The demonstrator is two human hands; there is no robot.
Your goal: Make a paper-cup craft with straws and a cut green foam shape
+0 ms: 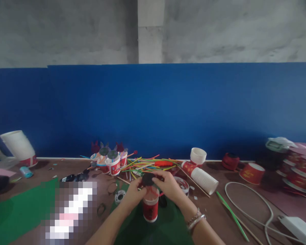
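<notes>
A red paper cup (pixel 150 209) with a white rim stands upright on a dark green sheet (pixel 173 224) in front of me. Just above its far rim is a small dark round disc (pixel 148 179). My left hand (pixel 133 194) pinches the disc's left edge, fingers closed. On the other side my right hand (pixel 168 185) grips the right edge, thumb in front. Something reddish shows inside the cup below the disc, too blurred to name. A roll of tape (pixel 120 196) lies left of my left hand.
Decorated cups (pixel 114 163) stand at the back left. Colourful sticks (pixel 142 164) lie piled behind my hands. To the right are stacked white cups (pixel 204 179), a red paper bowl (pixel 252 173), a white cable (pixel 244 212) and a power strip (pixel 299 228). A blue panel (pixel 153 109) rises behind.
</notes>
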